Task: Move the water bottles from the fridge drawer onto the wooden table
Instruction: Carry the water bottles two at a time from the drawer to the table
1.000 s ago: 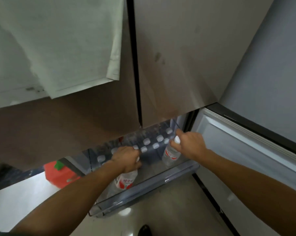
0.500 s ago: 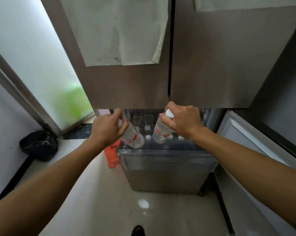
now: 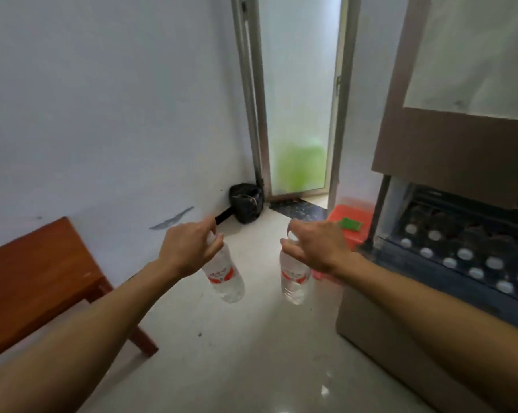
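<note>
My left hand grips the neck of a clear water bottle with a red-and-white label, which hangs tilted above the floor. My right hand holds a second such bottle by its capped top, hanging nearly upright. Both bottles are in mid-air between the wooden table at the left and the open fridge drawer at the right. Several more bottles stand in the drawer, only their white caps showing.
A white wall runs behind the table. A black bag sits in the far corner beside a frosted glass door. An orange box with a green patch lies on the pale floor by the fridge.
Both hands have lifted their bottles out of the drawer and carried them left. The view has swung left, so the table and wall now show and the fridge sits at the right edge.
</note>
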